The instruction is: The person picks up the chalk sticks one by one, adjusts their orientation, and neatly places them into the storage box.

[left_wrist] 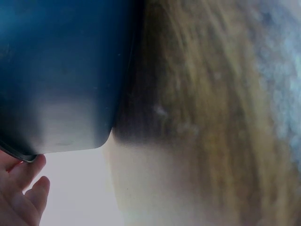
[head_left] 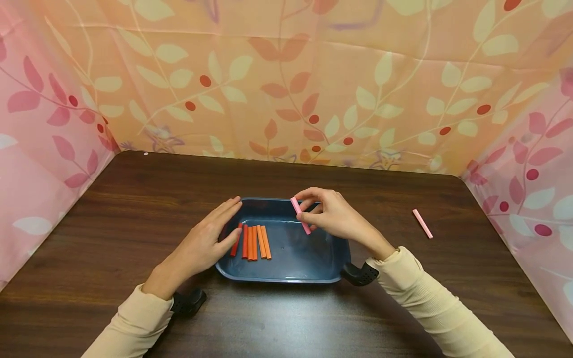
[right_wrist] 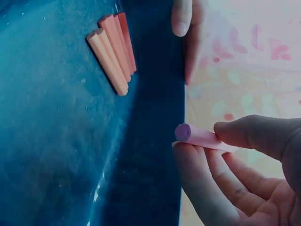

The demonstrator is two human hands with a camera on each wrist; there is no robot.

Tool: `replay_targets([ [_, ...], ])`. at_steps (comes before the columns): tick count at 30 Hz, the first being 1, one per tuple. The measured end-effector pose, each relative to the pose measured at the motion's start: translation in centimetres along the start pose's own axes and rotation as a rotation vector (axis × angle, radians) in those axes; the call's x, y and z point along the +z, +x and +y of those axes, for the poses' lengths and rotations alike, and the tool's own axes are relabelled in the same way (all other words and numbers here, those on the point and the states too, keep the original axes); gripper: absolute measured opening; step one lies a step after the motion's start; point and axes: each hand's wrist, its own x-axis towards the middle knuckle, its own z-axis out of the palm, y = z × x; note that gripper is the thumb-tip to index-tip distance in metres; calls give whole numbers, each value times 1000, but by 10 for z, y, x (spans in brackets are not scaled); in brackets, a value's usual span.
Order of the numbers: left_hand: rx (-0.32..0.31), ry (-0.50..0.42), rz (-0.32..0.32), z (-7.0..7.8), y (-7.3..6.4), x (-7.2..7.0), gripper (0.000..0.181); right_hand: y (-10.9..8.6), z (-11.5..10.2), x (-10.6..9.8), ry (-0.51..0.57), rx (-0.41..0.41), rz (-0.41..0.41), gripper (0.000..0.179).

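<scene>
A dark blue tray holds a row of red and orange sticks on its left side. Over the tray's right part, my right hand pinches a pink stick between thumb and fingers. In the right wrist view that pink stick shows a round end above the tray's wall. My left hand touches the tray's left rim, its fingers fairly straight along the edge and its thumb over the inside. Only a few fingers of it show in the left wrist view, against the tray's edge.
Another pink stick lies on the dark wooden table, right of the tray. Patterned cloth stands behind the table and along both sides. A small white spot is at the far left edge.
</scene>
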Motion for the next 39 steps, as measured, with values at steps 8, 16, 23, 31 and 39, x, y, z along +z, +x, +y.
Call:
replay_targets([
  [8, -12, -3, -3, 0, 0, 1, 61, 9, -4, 7, 7, -4, -80, 40],
  [16, -8, 5, 5, -1, 0, 1, 61, 18, -2, 14, 2, 21, -135, 38],
  [23, -15, 10, 11, 0, 0, 1, 61, 26, -4, 21, -69, 44, -192, 34],
  [31, -14, 9, 8, 0, 1, 0, 61, 32, -6, 31, -111, 123, -242, 38],
  [39, -15, 6, 7, 0, 1, 0, 62, 36, -6, 40, -60, 208, -280, 40],
])
